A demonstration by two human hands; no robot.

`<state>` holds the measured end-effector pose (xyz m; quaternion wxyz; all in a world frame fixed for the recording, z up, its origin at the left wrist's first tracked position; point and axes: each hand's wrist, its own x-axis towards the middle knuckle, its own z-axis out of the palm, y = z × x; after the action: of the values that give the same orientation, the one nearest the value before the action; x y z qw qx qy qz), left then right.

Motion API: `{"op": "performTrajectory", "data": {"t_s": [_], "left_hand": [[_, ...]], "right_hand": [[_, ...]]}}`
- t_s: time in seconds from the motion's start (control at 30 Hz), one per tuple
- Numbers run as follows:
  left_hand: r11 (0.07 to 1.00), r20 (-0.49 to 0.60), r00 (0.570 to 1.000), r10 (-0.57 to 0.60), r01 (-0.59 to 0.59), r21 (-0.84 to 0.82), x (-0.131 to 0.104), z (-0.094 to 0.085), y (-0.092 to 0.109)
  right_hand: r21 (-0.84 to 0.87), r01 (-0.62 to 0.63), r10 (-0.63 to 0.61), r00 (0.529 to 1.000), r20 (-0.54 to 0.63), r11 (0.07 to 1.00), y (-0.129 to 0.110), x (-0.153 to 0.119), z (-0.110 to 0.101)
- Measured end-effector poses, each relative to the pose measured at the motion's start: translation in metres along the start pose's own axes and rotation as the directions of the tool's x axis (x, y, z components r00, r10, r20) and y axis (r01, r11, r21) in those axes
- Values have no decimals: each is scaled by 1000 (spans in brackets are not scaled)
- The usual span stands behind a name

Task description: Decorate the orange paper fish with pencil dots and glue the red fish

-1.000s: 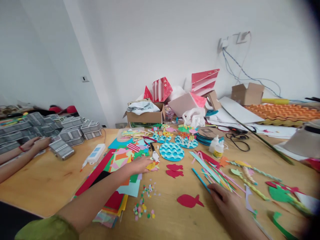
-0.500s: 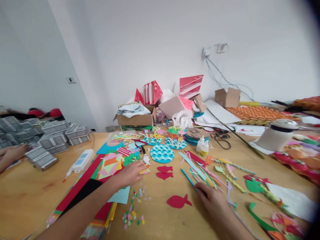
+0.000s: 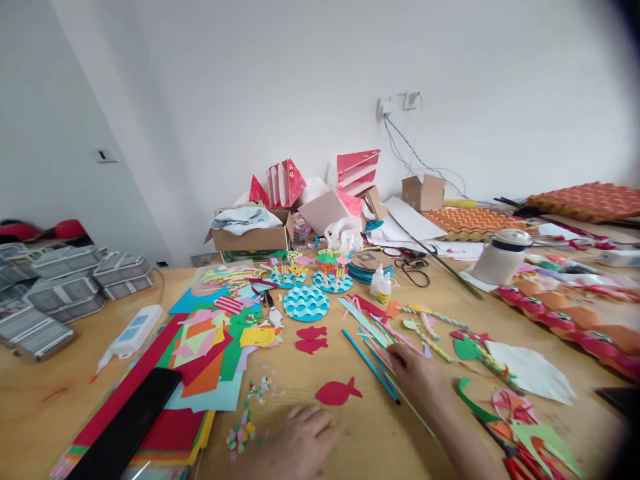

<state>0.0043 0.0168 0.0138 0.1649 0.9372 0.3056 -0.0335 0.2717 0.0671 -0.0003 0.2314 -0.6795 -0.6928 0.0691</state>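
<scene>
My left hand [image 3: 303, 440], smeared by motion, is low over the table's front, beside a scatter of small coloured paper dots [image 3: 247, 423]. It hides its own fingertips. My right hand [image 3: 415, 373] reaches into the pile of thin paper strips [image 3: 367, 323], fingers curled down and closed on a strip at the pile's near end. To its left lie blue sticks [image 3: 370, 363]. Between my hands is a red paper fish [image 3: 339, 391]; two smaller red fish [image 3: 311, 339] lie farther back. Behind them stands a round blue wave-patterned disc [image 3: 307, 304].
Coloured paper sheets with a black phone-like slab [image 3: 130, 427] are at left, near a white glue gun-like device [image 3: 133, 333]. Glue bottles [image 3: 383, 287] stand behind the strips. Red-handled scissors [image 3: 517, 460] lie front right. A lidded jar [image 3: 501, 259] stands at right.
My left hand has drawn back from the paper pile toward the front edge, uncovering a yellow piece. My right hand has left the blue stick for the strips. The view has turned right.
</scene>
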Motion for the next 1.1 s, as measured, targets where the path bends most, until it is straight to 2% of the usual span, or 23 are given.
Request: {"op": "performTrajectory", "data": {"t_s": [0.07,0.17,0.37,0.57,0.67,0.87,1.1], "left_hand": [[999,-7,1000,-26,26,-34,-3,4,-1],[994,-5,997,-73,73,-78,-8,8,-2],[979,-5,985,-174,173,-107,0,11,-4],[977,-31,980,-194,190,-97,15,12,-4],[977,-49,978,-202,197,-85,17,19,-6],[978,-108,973,-203,195,-74,17,29,-6],[989,-220,965,-145,149,-1,12,31,-2]], "right_hand": [[-44,-62,61,998,-8,997,11,0,-10],[-101,-89,96,994,61,991,15,-6,-23],[-104,-31,50,982,181,994,-7,-27,-26],[-134,-5,43,958,283,991,-24,-40,-20],[-121,0,34,961,275,993,-24,-45,-22],[-105,-92,109,979,172,990,-13,-56,-25],[-86,-152,166,967,194,985,6,-64,-15]]}}
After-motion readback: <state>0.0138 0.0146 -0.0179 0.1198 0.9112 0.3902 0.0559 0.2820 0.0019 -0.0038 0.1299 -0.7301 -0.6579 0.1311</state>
